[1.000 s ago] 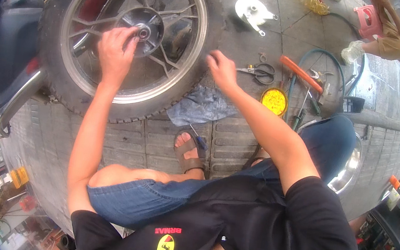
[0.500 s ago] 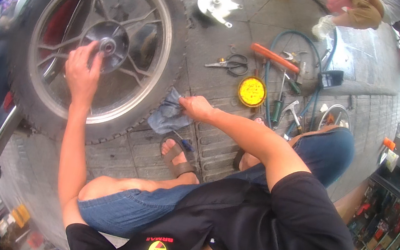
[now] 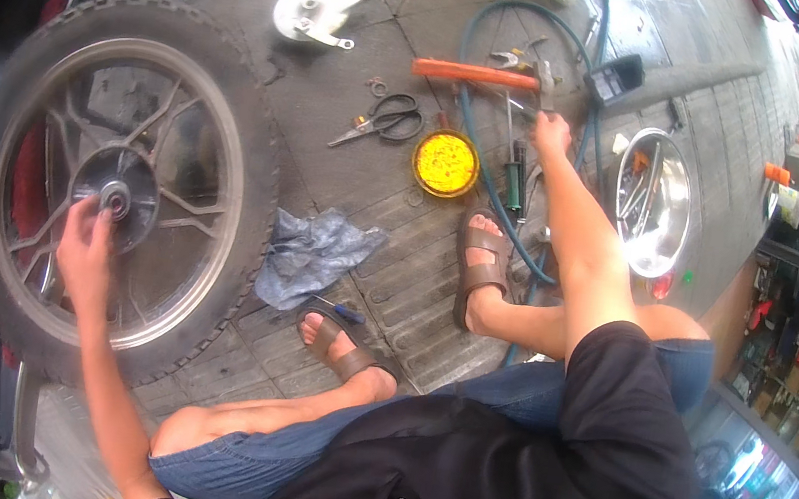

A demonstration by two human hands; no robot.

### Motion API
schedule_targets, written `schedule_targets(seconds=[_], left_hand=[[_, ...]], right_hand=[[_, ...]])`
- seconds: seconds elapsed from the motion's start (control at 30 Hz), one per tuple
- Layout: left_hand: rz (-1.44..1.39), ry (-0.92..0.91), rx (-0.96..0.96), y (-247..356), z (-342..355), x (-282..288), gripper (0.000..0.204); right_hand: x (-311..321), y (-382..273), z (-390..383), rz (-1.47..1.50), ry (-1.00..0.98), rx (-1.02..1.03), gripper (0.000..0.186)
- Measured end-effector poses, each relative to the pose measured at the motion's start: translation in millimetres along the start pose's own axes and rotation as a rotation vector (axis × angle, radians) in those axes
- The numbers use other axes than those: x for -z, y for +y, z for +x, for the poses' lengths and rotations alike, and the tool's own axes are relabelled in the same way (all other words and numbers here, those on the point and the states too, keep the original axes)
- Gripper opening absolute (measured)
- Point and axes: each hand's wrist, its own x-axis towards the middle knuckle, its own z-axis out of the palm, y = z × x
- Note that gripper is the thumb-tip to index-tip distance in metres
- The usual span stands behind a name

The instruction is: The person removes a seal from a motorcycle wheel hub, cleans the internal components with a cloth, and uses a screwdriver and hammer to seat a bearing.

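Note:
A spoked motorcycle wheel (image 3: 183, 221) with a knobby tyre stands at the left. My left hand (image 3: 88, 254) is at its centre, thumb and fingers closed on the rim of the hub (image 3: 116, 197). On the right, my right hand (image 3: 552, 136) reaches down to the floor. Its fingers are closed at the lower end of the head of a hammer (image 3: 473, 73) with an orange handle. A crumpled grey-blue rag (image 3: 313, 253) lies on the floor beside the tyre.
Scissors (image 3: 391, 119), a round yellow tin (image 3: 445, 164) and a silver brake plate (image 3: 314, 13) lie ahead. A blue-green hose (image 3: 470, 32) loops around several tools. At the right is a metal bowl (image 3: 676, 215) of tools; a screwdriver (image 3: 347, 311) lies by my foot.
My right hand has let go of the rag and moved right to the hammer. The rag now lies on the floor. My left hand stays at the hub; the view has shifted right.

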Motion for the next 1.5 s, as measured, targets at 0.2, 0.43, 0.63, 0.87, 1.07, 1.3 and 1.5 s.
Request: schedule_targets(seconds=[0.2,0.43,0.63,0.87,1.07,1.3,1.5], left_hand=[[-0.123,0.009,-0.016,-24.9,3.2,2.2,0.029],[-0.183,0.035,-0.038,-28.1,9.9,-2.9,0.027],[-0.16,0.099,-0.094,-20.9,0.6,-7.5,0.029],[-0.104,0.049,-0.068,-5.7,8.2,-6.5,0.029],[-0.081,0.049,-0.033,-27.9,16.9,3.2,0.028],[0.036,0.051,-0.07,-17.0,21.7,-3.9,0.028],[0.01,0.061,-0.073,-19.3,19.9,0.8,0.025]], right_hand=[[27.9,23.4,-39.9,-0.308,-0.274,0.101,0.043],[24.2,12.9,-60.1,-0.455,-0.434,0.183,0.051],[26.0,20.2,-57.1,-0.385,-0.473,0.155,0.054],[40.7,10.5,-13.6,-0.402,-0.171,0.355,0.046],[53.2,-2.2,3.2,-0.532,-0.325,0.44,0.036],[77.0,28.7,-20.1,-0.737,-0.734,0.38,0.039],[44.9,10.5,-41.1,-0.496,-0.364,0.348,0.033]])
